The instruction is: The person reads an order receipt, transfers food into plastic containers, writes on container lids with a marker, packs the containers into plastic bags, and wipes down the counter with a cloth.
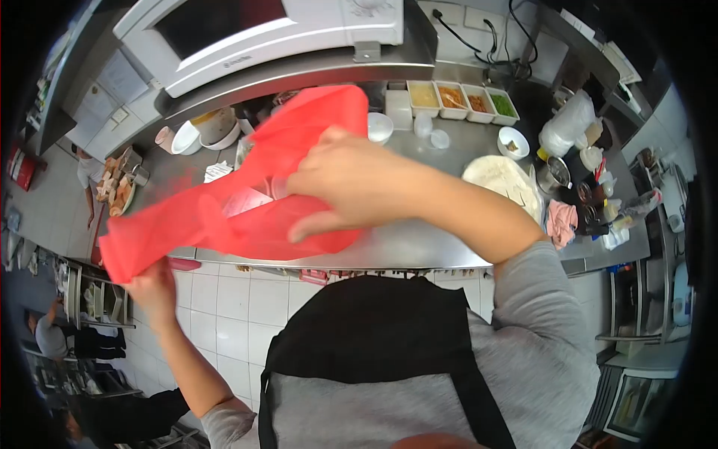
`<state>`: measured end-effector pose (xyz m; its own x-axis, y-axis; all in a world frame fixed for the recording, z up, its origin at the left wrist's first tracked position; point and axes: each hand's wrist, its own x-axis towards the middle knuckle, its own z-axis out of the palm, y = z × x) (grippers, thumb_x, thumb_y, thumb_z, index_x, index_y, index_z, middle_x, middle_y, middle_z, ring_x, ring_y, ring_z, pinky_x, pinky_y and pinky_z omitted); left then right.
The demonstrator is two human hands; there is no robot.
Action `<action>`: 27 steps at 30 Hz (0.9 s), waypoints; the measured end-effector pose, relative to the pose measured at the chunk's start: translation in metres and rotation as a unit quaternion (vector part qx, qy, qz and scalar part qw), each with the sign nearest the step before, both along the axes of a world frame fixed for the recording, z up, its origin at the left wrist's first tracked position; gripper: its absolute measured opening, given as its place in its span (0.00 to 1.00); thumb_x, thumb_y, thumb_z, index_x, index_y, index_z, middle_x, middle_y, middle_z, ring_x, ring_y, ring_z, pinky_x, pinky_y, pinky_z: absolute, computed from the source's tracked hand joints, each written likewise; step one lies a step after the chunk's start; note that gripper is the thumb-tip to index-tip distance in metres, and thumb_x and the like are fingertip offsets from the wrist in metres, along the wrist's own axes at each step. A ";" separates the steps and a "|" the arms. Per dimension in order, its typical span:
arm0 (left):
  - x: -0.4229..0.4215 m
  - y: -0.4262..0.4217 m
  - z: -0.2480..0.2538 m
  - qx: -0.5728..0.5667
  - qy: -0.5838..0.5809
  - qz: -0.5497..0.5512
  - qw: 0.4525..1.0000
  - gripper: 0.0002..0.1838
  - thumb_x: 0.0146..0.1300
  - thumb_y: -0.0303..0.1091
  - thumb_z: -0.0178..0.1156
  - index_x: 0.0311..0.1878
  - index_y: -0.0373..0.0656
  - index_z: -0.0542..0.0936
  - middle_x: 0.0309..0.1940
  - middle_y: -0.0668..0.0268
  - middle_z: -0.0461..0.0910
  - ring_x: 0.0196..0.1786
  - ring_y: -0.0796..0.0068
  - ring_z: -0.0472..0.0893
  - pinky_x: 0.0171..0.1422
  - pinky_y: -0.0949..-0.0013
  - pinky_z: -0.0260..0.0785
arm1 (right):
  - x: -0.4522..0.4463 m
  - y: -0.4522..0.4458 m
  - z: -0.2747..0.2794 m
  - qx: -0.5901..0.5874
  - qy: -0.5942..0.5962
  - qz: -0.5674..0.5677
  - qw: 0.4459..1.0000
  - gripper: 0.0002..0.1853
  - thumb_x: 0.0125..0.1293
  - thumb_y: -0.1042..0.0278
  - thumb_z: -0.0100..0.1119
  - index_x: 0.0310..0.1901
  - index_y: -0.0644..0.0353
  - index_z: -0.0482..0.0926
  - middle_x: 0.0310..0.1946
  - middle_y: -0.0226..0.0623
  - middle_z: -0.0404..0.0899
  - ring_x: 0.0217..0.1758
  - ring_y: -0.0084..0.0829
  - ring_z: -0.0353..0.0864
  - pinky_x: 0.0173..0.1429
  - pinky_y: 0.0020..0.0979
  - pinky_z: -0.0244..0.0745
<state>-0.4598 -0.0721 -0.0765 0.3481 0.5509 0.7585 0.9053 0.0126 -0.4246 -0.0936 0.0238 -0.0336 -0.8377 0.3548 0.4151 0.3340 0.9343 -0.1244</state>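
Observation:
A bright red fabric-like bag (325, 112) stretches over the counter, partly blurred. Its narrow left end is pinched in the closed fingers of my left hand (152, 290), past the counter's front edge. My right hand (340, 176) lies against the wider part of the bag, thumb spread away from the fingers. The fingertips are partly lost among the red folds, so I see no firm grip there. In a gap of the bag, by my right fingers, show a clear plastic cup (279, 187) and a pale paper slip (247, 200).
A white microwave (277, 45) stands on the shelf above. White tubs of chopped food (479, 105) line the counter's back. To the right are a round white flat item (499, 179), a metal pot (553, 176) and a pink cloth (561, 223). Other people are at the far left.

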 end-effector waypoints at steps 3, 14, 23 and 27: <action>-0.002 -0.014 0.019 -0.017 -0.025 0.078 0.996 0.14 0.49 0.32 0.65 0.42 0.45 0.81 0.41 0.60 0.81 0.50 0.59 0.76 0.61 0.55 0.54 | 0.094 -0.013 0.013 0.201 0.265 -0.017 0.943 0.13 0.48 0.65 0.71 0.36 0.58 0.81 0.33 0.35 0.78 0.38 0.40 0.76 0.49 0.38 0.69; 0.081 -0.066 0.049 0.160 -0.326 0.083 0.928 0.10 0.64 0.33 0.60 0.35 0.33 0.79 0.28 0.69 0.78 0.31 0.84 0.73 0.35 0.80 0.66 | 0.349 0.045 -0.086 -0.018 0.339 -0.505 0.793 0.06 0.50 0.83 0.60 0.31 0.64 0.80 0.36 0.35 0.75 0.29 0.22 0.76 0.35 0.22 0.72; 0.162 -0.058 0.043 0.275 -0.323 -0.018 0.905 0.08 0.62 0.28 0.61 0.35 0.30 0.79 0.30 0.63 0.78 0.28 0.78 0.75 0.33 0.78 0.70 | 0.360 0.140 -0.119 -0.107 0.310 -0.446 0.833 0.06 0.50 0.81 0.62 0.31 0.63 0.81 0.33 0.33 0.74 0.27 0.22 0.75 0.31 0.23 0.71; 0.182 -0.073 0.048 0.326 -0.299 -0.007 0.897 0.08 0.61 0.27 0.61 0.32 0.30 0.78 0.27 0.62 0.78 0.27 0.77 0.76 0.32 0.79 0.73 | 0.293 0.171 -0.124 -0.355 0.270 -0.267 0.854 0.05 0.57 0.79 0.60 0.36 0.64 0.81 0.32 0.30 0.76 0.28 0.17 0.76 0.29 0.19 0.70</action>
